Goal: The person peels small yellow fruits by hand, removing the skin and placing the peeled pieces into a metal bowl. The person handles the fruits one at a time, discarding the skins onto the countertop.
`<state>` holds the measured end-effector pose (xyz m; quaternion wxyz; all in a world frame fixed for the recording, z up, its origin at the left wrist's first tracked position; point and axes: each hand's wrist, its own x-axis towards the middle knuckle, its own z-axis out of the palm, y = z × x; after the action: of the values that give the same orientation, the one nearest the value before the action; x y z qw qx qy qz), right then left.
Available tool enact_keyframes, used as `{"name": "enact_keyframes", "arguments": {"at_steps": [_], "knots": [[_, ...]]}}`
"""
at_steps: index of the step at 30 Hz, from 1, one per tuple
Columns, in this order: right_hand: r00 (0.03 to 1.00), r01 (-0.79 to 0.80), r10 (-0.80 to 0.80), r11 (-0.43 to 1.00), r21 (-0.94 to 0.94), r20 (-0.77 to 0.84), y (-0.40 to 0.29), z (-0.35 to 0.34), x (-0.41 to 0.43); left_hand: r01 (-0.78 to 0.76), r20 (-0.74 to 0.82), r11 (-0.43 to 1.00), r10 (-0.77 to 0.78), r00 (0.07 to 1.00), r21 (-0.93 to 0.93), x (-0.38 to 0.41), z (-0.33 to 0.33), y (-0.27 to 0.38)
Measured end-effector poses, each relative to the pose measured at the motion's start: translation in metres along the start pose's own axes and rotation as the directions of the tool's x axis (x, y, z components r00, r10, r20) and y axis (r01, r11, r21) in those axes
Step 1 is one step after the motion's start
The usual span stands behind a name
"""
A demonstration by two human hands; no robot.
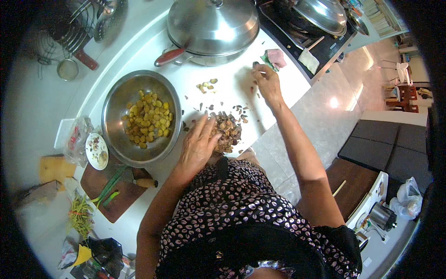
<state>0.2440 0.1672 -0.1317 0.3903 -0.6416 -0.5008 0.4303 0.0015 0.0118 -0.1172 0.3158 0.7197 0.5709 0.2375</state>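
My left hand [199,141] lies palm down against the left side of a heap of brown shell pieces [228,134], probably nutshells. Its fingers are slightly apart, with nothing seen in their grasp. Farther right, my right hand [267,83] hovers over or touches the white countertop [240,80], fingers bent together. A small dark piece [256,63] shows at its fingertips; whether it is held is unclear. Left of the heap, a steel bowl [113,139] contains yellow peeled kernels [148,115], possibly chestnuts. Several pale yellow bits [206,85] and dark shell fragments [238,108] are scattered about the counter.
A lidded steel pan [212,28] with a red-topped handle [170,57] stands beyond. Cloths [275,58] lie near the black stove [306,45]. At left are a small white dish [97,151] and a brown cutting board [111,205] bearing green onion [113,183] and a wooden-handled knife [146,182].
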Motion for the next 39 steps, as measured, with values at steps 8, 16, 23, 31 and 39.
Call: {"name": "enact_keyframes", "arguments": {"at_steps": [8, 16, 23, 31, 39], "knots": [[0.953, 0.238, -0.296, 0.616, -0.751, 0.058, 0.059, -0.002, 0.075, -0.078, 0.014, 0.994, 0.077, 0.997, 0.075, 0.001, -0.019, 0.026], [0.894, -0.051, -0.091, 0.952, 0.302, 0.438, -0.020, 0.017, -0.035, 0.185, -0.068, 0.890, -0.233, 0.970, -0.416, 0.016, -0.016, 0.034], [0.836, -0.238, -0.131, 0.788, 0.567, 0.533, -0.077, 0.015, -0.128, -0.118, -0.236, 0.988, 0.092, 0.967, -0.100, 0.021, -0.043, 0.065], [0.842, -0.167, -0.086, 0.898, 0.408, 0.533, -0.137, -0.020, -0.156, -0.140, -0.319, 0.948, 0.044, 0.947, -0.285, -0.006, -0.070, 0.094], [0.865, 0.155, -0.202, 0.978, 0.138, 0.459, -0.137, -0.005, -0.176, -0.148, -0.309, 0.921, 0.032, 0.951, -0.360, -0.021, -0.073, 0.100]]}}
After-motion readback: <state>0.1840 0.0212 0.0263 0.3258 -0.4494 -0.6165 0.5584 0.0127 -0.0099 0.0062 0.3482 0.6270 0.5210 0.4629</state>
